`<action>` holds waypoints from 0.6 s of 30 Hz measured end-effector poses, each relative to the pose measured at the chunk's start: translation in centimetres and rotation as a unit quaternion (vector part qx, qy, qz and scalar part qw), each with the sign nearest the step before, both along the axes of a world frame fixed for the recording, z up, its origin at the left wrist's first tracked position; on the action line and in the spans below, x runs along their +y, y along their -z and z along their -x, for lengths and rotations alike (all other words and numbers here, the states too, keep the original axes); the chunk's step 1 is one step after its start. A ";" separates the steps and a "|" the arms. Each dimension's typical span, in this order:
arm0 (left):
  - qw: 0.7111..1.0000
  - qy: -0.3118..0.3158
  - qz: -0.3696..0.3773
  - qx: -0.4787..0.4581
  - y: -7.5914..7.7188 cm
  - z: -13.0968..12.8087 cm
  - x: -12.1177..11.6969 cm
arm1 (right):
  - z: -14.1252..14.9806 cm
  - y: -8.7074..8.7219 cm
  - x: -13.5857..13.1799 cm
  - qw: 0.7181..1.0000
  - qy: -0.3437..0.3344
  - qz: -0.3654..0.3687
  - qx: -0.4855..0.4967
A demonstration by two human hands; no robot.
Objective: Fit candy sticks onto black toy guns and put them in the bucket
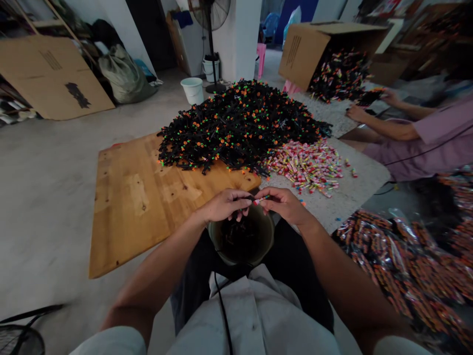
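Note:
Over a bucket (269, 241) between the knees, my two hands meet fingertip to fingertip. My left hand (229, 204) is closed in a pinch on a small black plastic piece, mostly hidden by the fingers. A small pink-and-white tube (261, 199) with coloured ends is pinched by my right hand (283, 203), its end close to the black piece; whether they touch I cannot tell. Dark pieces (240, 241) lie inside the bucket. Ahead is a big heap of black plastic pieces (236, 123) with orange and green tips. Right of it lies a pile of similar small tubes (306, 165).
The heap rests on a wooden board (121, 197) and a grey stone-like tabletop (364, 162). At right, a co-worker's hands (358, 113) are busy near a tipped cardboard box (301, 54) spilling black pieces. Plastic-bagged goods (399, 266) cover the right floor. A white bucket (192, 90) stands behind.

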State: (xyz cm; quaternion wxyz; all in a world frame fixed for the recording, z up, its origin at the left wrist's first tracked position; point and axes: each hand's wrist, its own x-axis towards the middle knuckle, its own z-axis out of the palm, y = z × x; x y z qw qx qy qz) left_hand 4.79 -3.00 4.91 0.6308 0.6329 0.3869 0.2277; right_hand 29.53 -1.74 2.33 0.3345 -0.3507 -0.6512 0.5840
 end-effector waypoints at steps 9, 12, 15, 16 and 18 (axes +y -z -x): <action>0.999 -0.027 0.032 -0.021 0.4 -0.2 -0.4 | 0.5 0.2 -0.4 0.999 0.013 0.023 0.026; 1.000 -0.024 0.010 0.000 0.1 -0.2 -0.4 | 0.5 0.5 -0.3 0.999 0.016 0.022 0.019; 1.000 -0.008 -0.013 0.025 -0.1 0.1 -0.4 | 0.4 0.4 -0.4 1.000 0.009 0.008 -0.007; 0.999 0.000 -0.021 0.031 -0.1 0.1 -0.4 | 0.4 0.2 -0.4 1.000 0.003 0.001 -0.020; 0.998 0.006 -0.038 0.040 0.0 0.2 -0.4 | 0.3 -0.2 -0.5 0.999 -0.005 -0.019 -0.048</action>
